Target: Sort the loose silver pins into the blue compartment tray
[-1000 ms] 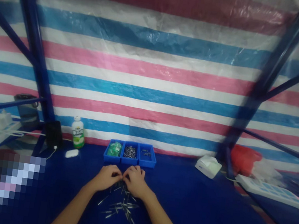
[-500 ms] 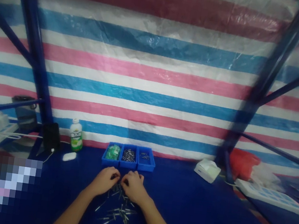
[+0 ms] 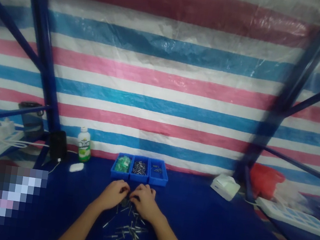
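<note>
Thin metal pins [image 3: 132, 233] lie scattered on the blue table, with more of them between and just below my hands. My left hand [image 3: 114, 194] is curled at the near side of the trays, its fingertips bent toward the pins. Close beside it, my right hand [image 3: 144, 200] is also curled, thumb and fingers bent inward. Whatever the fingertips hold is too small to make out. Beyond the hands stand three blue trays in a row: the left tray [image 3: 120, 175] has green items, the middle tray [image 3: 139, 178] many metal pieces, the right tray [image 3: 157, 181] a few.
A white bottle with a green label [image 3: 84, 145], a white case [image 3: 76, 167] and a black device [image 3: 57, 145] stand at the left. At the right are a tissue pack [image 3: 225, 187], a red bag [image 3: 266, 181] and a power strip [image 3: 295, 218]. Striped sheeting hangs behind.
The view has shifted slightly, so the trays and other objects appear a little further right. Both hands stay over the pins, with only slight finger movement.
</note>
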Motion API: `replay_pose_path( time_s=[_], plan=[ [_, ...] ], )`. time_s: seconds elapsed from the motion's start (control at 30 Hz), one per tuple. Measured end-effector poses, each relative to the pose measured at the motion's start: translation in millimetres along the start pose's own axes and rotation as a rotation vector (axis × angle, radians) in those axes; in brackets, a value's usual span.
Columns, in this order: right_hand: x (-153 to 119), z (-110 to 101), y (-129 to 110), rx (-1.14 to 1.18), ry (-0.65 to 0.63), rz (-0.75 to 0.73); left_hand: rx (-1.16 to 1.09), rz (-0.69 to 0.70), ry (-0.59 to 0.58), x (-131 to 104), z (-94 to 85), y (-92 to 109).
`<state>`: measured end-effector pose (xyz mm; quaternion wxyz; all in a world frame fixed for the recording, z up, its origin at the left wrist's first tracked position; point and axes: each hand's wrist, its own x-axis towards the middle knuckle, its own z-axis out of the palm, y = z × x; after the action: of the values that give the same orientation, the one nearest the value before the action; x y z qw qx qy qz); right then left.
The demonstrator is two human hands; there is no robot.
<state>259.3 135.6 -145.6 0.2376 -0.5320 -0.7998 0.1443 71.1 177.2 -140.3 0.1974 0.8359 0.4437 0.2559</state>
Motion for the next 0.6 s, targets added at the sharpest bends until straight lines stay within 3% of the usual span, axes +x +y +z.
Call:
replay_pose_path(
  time_s=[0.23,0.3,0.47,0.6],
  plan=[
    [-2,-13,-3,0.177,0.038,0.059,-0.025,-0.023,0.028,-3,-5.3,9],
    [-2,-21,-4,0.388,0.053,0.027,-0.035,-0.037,0.032,-4,-5.1,10],
    [0,-39,-3,1.227,0.077,-0.009,-0.04,-0.062,0.044,-1,-1.1,4],
    [0,-48,1,1.471,0.157,0.066,-0.04,-0.061,0.045,2,-0.2,2]
  ],
)
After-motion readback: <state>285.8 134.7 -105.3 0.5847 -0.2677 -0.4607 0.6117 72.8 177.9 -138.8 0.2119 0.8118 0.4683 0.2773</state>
